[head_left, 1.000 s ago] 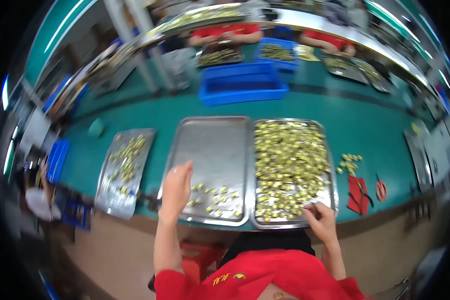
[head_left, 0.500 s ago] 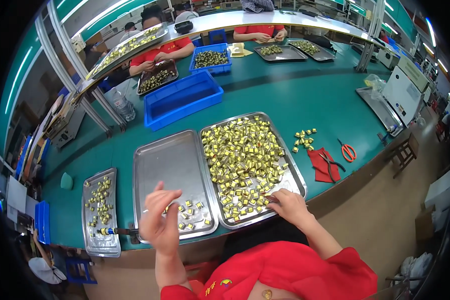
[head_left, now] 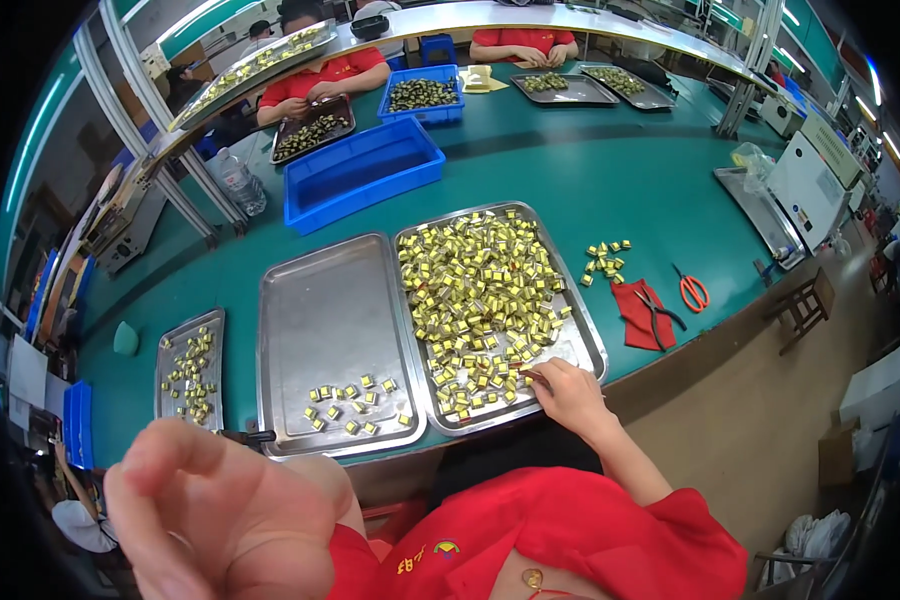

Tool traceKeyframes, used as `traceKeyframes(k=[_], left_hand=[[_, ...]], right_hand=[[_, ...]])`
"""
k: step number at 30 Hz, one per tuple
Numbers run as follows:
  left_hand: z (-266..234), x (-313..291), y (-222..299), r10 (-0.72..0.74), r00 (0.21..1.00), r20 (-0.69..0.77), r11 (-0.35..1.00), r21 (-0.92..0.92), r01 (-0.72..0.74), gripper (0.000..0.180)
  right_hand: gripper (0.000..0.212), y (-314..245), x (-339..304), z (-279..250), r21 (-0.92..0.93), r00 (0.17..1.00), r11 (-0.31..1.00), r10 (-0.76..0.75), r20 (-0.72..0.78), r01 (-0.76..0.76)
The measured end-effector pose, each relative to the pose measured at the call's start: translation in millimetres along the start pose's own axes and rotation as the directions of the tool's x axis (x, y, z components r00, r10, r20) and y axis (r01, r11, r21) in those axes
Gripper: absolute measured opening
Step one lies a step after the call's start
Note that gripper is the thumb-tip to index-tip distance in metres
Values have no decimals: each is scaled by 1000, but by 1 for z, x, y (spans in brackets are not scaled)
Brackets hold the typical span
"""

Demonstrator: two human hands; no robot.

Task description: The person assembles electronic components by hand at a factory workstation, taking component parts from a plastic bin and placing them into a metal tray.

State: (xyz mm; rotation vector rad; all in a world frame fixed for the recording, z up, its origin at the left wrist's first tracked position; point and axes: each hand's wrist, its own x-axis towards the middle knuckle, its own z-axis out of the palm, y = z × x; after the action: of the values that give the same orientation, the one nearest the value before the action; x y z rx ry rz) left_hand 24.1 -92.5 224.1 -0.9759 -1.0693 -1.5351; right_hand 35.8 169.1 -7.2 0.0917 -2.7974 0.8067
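Observation:
My left hand [head_left: 235, 510] is raised close to the camera, palm up, its fingers apart and loosely bent, with nothing seen in it. It hides part of the small tray at the left. My right hand [head_left: 570, 392] is at the near right corner of a metal tray [head_left: 585, 335] heaped with small yellow-topped square metal components [head_left: 480, 290]. Its fingertips are pinched together beside the heap; what they hold is too small to make out. Left of that tray, a second metal tray [head_left: 320, 290] has a loose group of the same components [head_left: 355, 400] near its front edge.
A small tray [head_left: 192, 370] of components lies far left, beside a dark tool handle [head_left: 250, 437]. Beyond stands a blue bin [head_left: 365, 175]. At right are red cloth [head_left: 638, 325], pliers [head_left: 658, 318] and orange-handled scissors [head_left: 694, 292]. Co-workers' hands [head_left: 540, 57] are across the bench.
My left hand has moved from over the second tray toward the camera and lower left. My right hand stays at the full tray's near right corner. The view has shifted slightly.

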Motion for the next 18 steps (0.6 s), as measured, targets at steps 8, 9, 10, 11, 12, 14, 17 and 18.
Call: traceKeyframes(k=[8, 9, 10, 11, 12, 14, 17, 18], left_hand=[[18, 12, -3, 73, 980, 183, 996, -56, -64, 14], [18, 14, -4, 83, 979, 185, 996, -60, -73, 14], [18, 16, -3, 93, 976, 195, 996, -14, -92, 13], [18, 18, -3, 103, 973, 204, 993, 31, -112, 13], [14, 18, -4, 115, 972, 203, 992, 36, -124, 13], [2, 19, -3, 231, 972, -37, 972, -26, -232, 14], [-3, 25, 6, 204, 974, 100, 979, -33, -202, 10], [-4, 25, 8, 212, 972, 104, 977, -29, -210, 10]], right_hand=[[22, -2, 3, -2, -13, 996, 998, 59, 62, -58], [22, -2, 3, -1, -12, 997, 998, 54, 52, -54], [23, -2, 3, -1, -20, 997, 998, 61, 42, -61], [23, -2, 3, -1, -28, 997, 997, 69, 33, -68], [23, -2, 2, -1, -37, 995, 996, 82, 52, -80], [22, -1, 1, 1, -27, 997, 998, 60, 40, -59], [20, -1, 0, 2, -12, 998, 998, 59, 21, -59], [21, -2, 1, 3, 5, 999, 999, 49, 16, -49]])
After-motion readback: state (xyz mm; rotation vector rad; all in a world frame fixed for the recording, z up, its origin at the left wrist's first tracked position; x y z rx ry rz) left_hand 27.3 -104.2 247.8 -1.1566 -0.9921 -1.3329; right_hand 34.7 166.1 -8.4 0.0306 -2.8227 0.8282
